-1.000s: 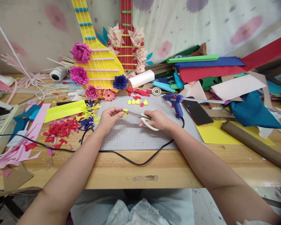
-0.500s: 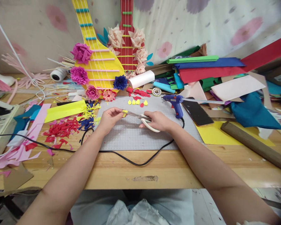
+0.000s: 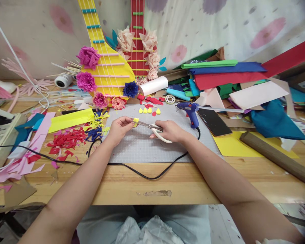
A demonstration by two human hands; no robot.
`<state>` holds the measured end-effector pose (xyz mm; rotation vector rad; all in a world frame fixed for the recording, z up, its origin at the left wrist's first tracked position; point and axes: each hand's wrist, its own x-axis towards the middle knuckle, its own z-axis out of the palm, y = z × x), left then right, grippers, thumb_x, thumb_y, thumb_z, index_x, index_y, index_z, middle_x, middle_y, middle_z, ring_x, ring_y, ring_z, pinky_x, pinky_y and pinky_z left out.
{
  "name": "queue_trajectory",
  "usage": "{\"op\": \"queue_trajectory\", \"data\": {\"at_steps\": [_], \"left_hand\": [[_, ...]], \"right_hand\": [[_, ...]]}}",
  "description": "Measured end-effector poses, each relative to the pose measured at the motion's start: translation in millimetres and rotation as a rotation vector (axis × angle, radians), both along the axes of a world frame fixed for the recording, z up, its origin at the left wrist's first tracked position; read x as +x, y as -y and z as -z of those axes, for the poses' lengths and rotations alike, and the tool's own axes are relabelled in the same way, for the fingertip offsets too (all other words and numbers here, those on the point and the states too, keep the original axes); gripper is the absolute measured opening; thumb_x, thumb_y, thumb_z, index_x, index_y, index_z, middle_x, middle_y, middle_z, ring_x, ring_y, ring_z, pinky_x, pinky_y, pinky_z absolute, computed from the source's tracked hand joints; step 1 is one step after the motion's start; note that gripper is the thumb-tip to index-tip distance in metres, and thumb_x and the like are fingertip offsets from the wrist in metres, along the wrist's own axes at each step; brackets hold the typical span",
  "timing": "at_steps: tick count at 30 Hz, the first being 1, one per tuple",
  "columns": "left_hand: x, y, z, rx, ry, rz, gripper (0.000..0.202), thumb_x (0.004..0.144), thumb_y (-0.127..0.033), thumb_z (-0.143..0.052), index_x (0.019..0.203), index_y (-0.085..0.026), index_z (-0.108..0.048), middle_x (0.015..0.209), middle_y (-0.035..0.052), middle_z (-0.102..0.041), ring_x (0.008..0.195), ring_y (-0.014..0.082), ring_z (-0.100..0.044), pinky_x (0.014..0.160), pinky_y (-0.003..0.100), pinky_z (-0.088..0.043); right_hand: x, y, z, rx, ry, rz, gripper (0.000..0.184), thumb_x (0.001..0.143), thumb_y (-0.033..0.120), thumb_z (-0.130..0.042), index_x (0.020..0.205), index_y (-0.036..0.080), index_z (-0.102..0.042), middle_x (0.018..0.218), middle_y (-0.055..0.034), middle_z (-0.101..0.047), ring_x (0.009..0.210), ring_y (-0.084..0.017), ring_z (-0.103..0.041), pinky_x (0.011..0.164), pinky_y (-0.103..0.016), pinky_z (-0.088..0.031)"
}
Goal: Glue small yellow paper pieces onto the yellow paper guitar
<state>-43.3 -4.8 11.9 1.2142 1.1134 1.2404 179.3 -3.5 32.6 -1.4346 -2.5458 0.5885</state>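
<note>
Between the thumb and fingers of my left hand (image 3: pixel 120 130) is a small piece of yellow paper (image 3: pixel 136 121), its free end showing past the fingertips. My right hand (image 3: pixel 171 131) is closed around the white handles of a pair of scissors (image 3: pixel 162 136). The scissor blades point left and meet the yellow paper. Both hands are above a grey cutting mat (image 3: pixel 142 152). Just beyond the blades, several small yellow paper petals (image 3: pixel 145 110) lie on the mat, with red petals (image 3: pixel 154 100) behind them.
A blue glue gun (image 3: pixel 190 112) rests right of my hands, its black cable looping along the table's front. A phone (image 3: pixel 213 121) lies beside it. Paper scraps (image 3: pixel 68 139) are heaped at left. Two paper guitars, yellow (image 3: pixel 112 73) and red (image 3: pixel 138 47), stand at the back.
The scissors and my right hand have shifted very slightly left. The yellow paper in my left hand has turned a little and shows more of its face.
</note>
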Motion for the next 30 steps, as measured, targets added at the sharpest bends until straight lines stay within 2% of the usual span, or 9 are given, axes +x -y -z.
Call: {"op": "queue_trajectory", "data": {"at_steps": [10, 21, 30], "left_hand": [[0.1, 0.6, -0.4, -0.013, 0.038, 0.015, 0.031, 0.051, -0.035, -0.077, 0.065, -0.016, -0.057, 0.068, 0.0000, -0.066, 0.065, 0.0123, -0.062, 0.067, 0.026, -0.047], [-0.7, -0.4, 2.6, -0.016, 0.030, 0.003, 0.032, 0.050, -0.037, -0.077, 0.067, -0.016, -0.060, 0.069, 0.0007, -0.066, 0.064, 0.0128, -0.062, 0.068, 0.028, -0.049], [-1.4, -1.1, 2.7, -0.021, 0.056, -0.001, 0.034, 0.048, -0.036, -0.079, 0.067, -0.016, -0.060, 0.069, 0.0007, -0.067, 0.064, 0.0127, -0.063, 0.068, 0.028, -0.050]], "right_hand": [[1.7, -2.2, 1.8, -0.011, -0.053, 0.010, 0.045, 0.072, 0.065, -0.051, 0.072, 0.020, -0.052, 0.062, 0.0017, -0.051, 0.057, -0.011, -0.041, 0.054, -0.023, -0.025], [1.3, 0.6, -4.2, -0.022, 0.021, -0.013, 0.046, 0.071, 0.066, -0.052, 0.077, 0.020, -0.052, 0.068, -0.0012, -0.056, 0.060, -0.013, -0.046, 0.054, -0.024, -0.025], [1.9, -2.1, 0.4, -0.013, -0.033, -0.002, 0.045, 0.072, 0.065, -0.051, 0.071, 0.020, -0.050, 0.062, 0.0013, -0.052, 0.056, -0.011, -0.042, 0.053, -0.023, -0.025]]}}
